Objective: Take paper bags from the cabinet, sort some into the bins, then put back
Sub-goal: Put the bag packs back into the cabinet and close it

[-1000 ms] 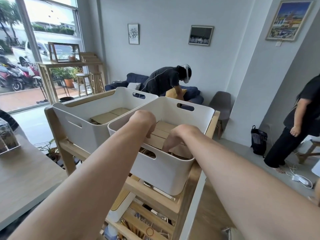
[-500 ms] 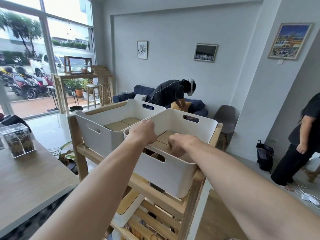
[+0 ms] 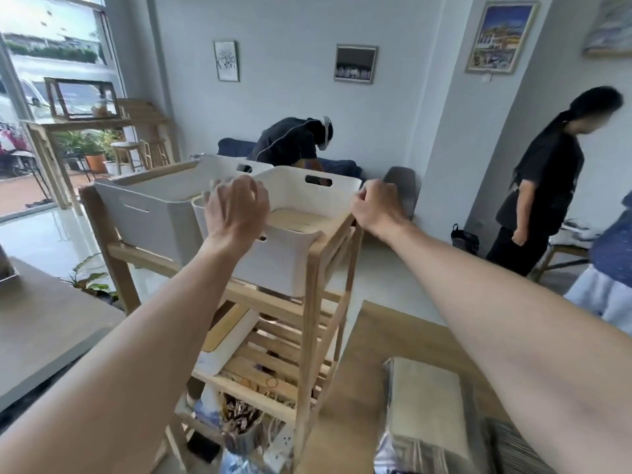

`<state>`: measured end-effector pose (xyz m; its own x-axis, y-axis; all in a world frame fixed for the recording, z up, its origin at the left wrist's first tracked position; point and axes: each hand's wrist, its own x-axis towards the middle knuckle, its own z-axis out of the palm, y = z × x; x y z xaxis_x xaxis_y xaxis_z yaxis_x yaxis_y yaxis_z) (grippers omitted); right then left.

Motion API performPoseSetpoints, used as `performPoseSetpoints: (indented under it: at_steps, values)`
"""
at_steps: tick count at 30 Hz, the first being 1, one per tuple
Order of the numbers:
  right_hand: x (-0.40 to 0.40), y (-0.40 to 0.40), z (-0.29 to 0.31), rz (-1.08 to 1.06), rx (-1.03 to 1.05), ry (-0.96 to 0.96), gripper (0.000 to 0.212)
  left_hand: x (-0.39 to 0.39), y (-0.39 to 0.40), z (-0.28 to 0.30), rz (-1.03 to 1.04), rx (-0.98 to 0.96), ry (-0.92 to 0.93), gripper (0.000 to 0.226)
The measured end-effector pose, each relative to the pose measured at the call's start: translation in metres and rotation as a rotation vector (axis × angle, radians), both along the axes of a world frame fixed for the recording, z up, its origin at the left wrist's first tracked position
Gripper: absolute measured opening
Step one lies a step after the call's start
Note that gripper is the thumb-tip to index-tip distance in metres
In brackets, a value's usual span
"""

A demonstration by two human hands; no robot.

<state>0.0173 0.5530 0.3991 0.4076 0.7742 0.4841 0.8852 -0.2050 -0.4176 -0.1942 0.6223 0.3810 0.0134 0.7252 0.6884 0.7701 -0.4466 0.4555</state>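
Observation:
Two white bins stand side by side on top of a wooden shelf unit (image 3: 314,268). The right bin (image 3: 294,261) has flat brown paper bags (image 3: 297,217) lying in its bottom. The left bin (image 3: 154,217) shows its outer wall; its inside is mostly hidden. My left hand (image 3: 236,210) hovers over the near left rim of the right bin, fingers spread and empty. My right hand (image 3: 374,206) is beside that bin's right edge, fingers curled in, nothing visible in them. A stack of brown paper bags (image 3: 424,401) lies on the wooden table at lower right.
A grey table (image 3: 44,330) sits at the left, a wooden table (image 3: 362,371) at the right. One person (image 3: 290,142) bends over a blue sofa behind the shelf; another (image 3: 543,186) stands at the right. Lower shelves hold a lidded white box (image 3: 229,340) and clutter.
Both hands have come up out of the right bin. The left one now hovers over its rim, the right one has moved outward past its right edge. The view has pulled back.

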Motion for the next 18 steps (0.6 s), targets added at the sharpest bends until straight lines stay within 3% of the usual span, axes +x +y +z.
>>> performPoseSetpoints:
  at_steps: [3, 6, 9, 12, 18]
  values:
    - [0.019, -0.058, -0.031, -0.121, 0.104, 0.094, 0.02, 0.002, -0.035, -0.026, 0.007, 0.087, -0.085, 0.032]
    - [0.034, -0.118, -0.098, -0.223, 0.041, 0.142, 0.022, 0.013, -0.082, -0.075, 0.04, 0.045, -0.186, 0.055]
    - [0.043, -0.19, -0.183, -0.296, -0.247, 0.227, 0.026, 0.028, -0.14, -0.139, -0.014, -0.144, -0.238, 0.066]
    - [0.046, -0.254, -0.248, -0.361, -0.466, 0.256, 0.045, 0.047, -0.191, -0.194, -0.054, -0.374, -0.168, 0.063]
    - [0.049, -0.301, -0.288, -0.431, -0.572, 0.399, 0.063, 0.095, -0.247, -0.24, -0.072, -0.719, -0.05, 0.052]
